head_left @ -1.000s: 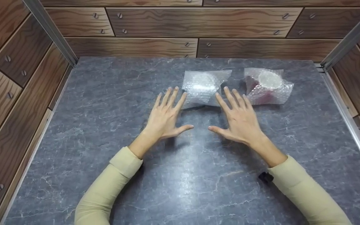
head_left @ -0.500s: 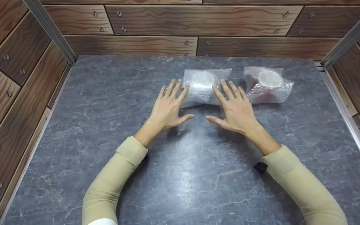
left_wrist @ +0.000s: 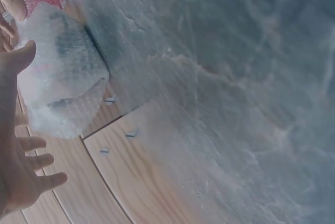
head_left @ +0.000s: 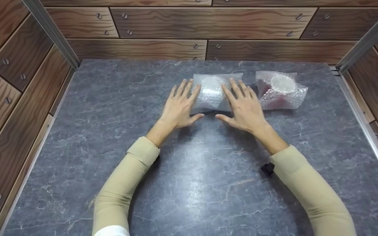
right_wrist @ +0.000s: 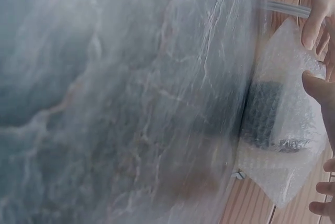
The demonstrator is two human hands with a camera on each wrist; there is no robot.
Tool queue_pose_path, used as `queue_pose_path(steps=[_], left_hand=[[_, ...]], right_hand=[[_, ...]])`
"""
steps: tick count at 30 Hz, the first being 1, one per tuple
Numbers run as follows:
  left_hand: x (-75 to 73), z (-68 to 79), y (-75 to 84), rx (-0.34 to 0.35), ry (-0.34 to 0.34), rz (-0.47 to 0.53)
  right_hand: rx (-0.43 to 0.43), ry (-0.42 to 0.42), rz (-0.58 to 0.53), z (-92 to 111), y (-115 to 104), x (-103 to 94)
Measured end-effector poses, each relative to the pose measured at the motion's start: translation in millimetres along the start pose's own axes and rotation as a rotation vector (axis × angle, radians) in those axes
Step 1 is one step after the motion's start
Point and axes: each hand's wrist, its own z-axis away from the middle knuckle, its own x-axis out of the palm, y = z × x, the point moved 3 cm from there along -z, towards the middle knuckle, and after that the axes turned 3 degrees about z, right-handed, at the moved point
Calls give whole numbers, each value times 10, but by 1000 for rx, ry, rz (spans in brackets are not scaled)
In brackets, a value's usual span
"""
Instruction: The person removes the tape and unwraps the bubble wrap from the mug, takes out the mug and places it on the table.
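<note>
A bubble-wrapped package lies toward the back of the grey marbled table. Something dark shows through its wrap in the right wrist view. My left hand, fingers spread and straight, is at the package's left side, its fingertips overlapping that edge. On the opposite side my right hand is spread the same way, fingertips over the right part of the wrap. Both thumbs point inward at each other in front of the package. Neither hand curls round anything.
To the right, a second bubble-wrapped package with a pale round top and reddish contents lies on the table. Wood-patterned panels and metal rails border the surface at the back and sides.
Both hands have moved forward and slightly inward, from in front of the nearer package to its two sides. The packages have stayed where they were.
</note>
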Motion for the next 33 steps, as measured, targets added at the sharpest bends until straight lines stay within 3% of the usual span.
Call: queue_pose_path(steps=[5,13,33], left_hand=[[28,-54,-19,2,14,-49],[57,-119,-29,-11,-20,-58],[79,-195,-19,19,54,-152]], right_hand=[[17,-3,4,-64,35,34],[26,-52,-11,-145,18,94],[3,-29,10,-246,73,165]])
